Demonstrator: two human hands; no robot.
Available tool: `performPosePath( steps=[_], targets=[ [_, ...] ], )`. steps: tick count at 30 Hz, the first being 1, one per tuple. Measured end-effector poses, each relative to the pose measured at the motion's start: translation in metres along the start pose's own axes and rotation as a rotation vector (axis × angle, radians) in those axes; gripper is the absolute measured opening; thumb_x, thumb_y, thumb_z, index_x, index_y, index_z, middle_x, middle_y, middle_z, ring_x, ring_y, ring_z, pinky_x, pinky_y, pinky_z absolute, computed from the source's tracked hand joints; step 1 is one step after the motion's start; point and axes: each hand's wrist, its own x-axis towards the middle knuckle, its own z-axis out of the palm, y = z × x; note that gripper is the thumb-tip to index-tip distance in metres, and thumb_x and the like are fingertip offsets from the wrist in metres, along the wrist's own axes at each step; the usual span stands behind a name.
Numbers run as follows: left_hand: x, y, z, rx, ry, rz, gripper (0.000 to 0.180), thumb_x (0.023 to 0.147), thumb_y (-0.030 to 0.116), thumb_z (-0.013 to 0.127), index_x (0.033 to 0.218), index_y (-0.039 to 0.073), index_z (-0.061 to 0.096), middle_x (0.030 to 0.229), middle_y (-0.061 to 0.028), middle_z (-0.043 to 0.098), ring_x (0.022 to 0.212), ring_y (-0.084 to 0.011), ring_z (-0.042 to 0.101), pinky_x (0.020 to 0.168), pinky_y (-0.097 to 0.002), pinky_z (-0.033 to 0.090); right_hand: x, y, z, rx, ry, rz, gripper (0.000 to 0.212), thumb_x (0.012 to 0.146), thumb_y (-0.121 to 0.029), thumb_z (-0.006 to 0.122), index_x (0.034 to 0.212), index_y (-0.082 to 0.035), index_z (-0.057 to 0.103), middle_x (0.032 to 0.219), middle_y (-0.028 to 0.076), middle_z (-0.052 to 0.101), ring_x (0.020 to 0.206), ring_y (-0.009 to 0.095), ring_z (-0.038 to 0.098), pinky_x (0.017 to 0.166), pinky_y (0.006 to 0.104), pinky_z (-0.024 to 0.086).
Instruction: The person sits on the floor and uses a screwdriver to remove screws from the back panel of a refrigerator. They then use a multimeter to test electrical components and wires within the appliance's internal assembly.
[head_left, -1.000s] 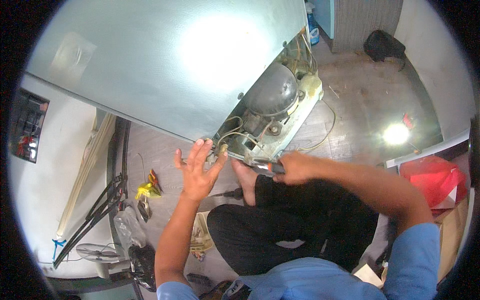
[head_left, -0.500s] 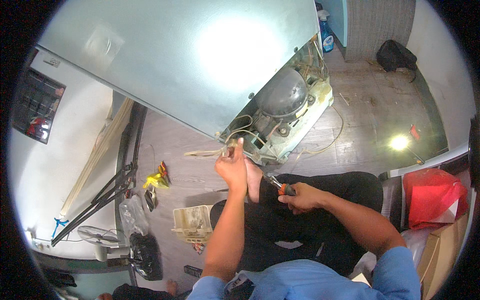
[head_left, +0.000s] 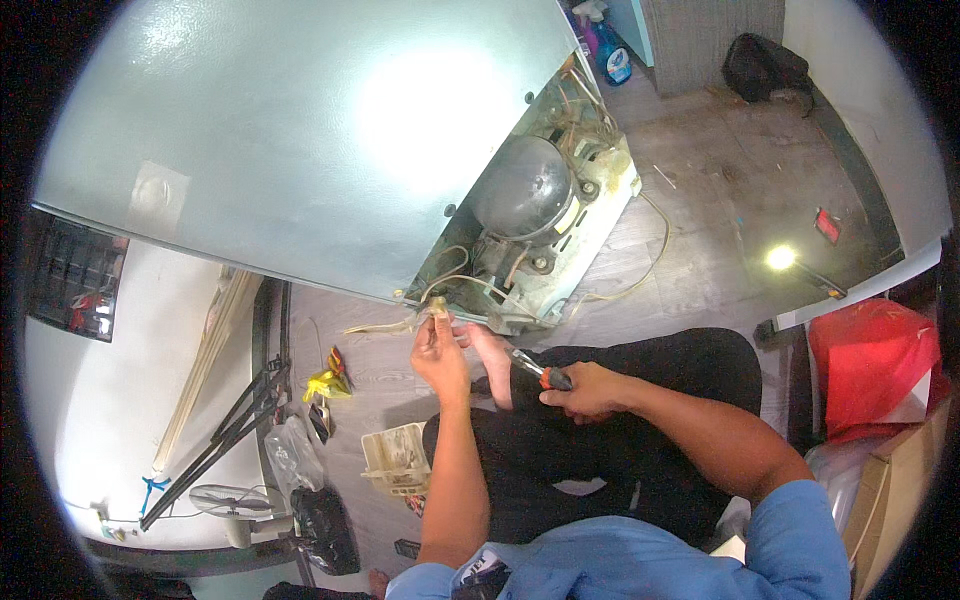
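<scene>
The pale wire bundle (head_left: 380, 328) sits at the near corner of the compressor bay (head_left: 592, 248); it looks light and bendy, its loose strands likely fragile, so you do best to hold it near its yellowish end. Your left hand (head_left: 440, 365) pinches it there; your right hand (head_left: 588, 392) grips the orange-and-black-handled tool (head_left: 528, 364); the dark compressor (head_left: 522, 192) lies beyond.
</scene>
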Motion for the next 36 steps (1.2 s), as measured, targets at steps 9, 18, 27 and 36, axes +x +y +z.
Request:
performPosePath(
  steps=[9,18,27,36],
  targets=[
    [0.008,-0.001,0.014,-0.851,-0.039,-0.463,0.012,0.095,0.019,0.061,0.095,0.007,0.06,0.082,-0.0015,0.058,0.071,-0.0131,0.053,0.059,-0.0297,0.043,0.006,0.012,0.0,-0.236,0.052,-0.118,0.05,0.09,-0.05,0.063,0.105,-0.002,0.062,0.076,0.013,0.068,0.072,0.027,0.069,0.07,0.0406,0.053],
    [-0.002,0.034,0.032,-0.861,0.04,-0.577,0.02,0.093,0.023,0.059,0.098,0.003,0.055,0.09,-0.0068,0.057,0.08,-0.019,0.054,0.072,-0.0363,0.051,0.003,0.002,0.001,-0.261,0.035,-0.063,0.051,0.09,-0.05,0.062,0.106,-0.002,0.063,0.079,0.016,0.069,0.077,0.029,0.07,0.073,0.0412,0.053],
    [0.02,-0.025,0.008,-1.719,-0.377,-0.798,0.032,0.089,0.009,0.064,0.114,-0.009,0.054,0.108,-0.0198,0.061,0.097,-0.0295,0.057,0.083,-0.0384,0.052,0.01,0.015,0.01,-0.364,0.103,-0.193,0.05,0.09,-0.051,0.062,0.114,-0.007,0.062,0.091,0.021,0.068,0.089,0.036,0.068,0.08,0.0447,0.052],
    [-0.015,-0.031,0.031,-1.287,-0.224,-0.556,0.026,0.091,0.015,0.066,0.109,-0.003,0.059,0.106,-0.0139,0.064,0.094,-0.0253,0.059,0.079,-0.0351,0.051,0.007,0.007,0.01,-0.389,0.076,-0.135,0.057,0.089,-0.054,0.062,0.113,-0.002,0.061,0.097,0.026,0.068,0.095,0.042,0.066,0.083,0.0473,0.051]
  ],
)
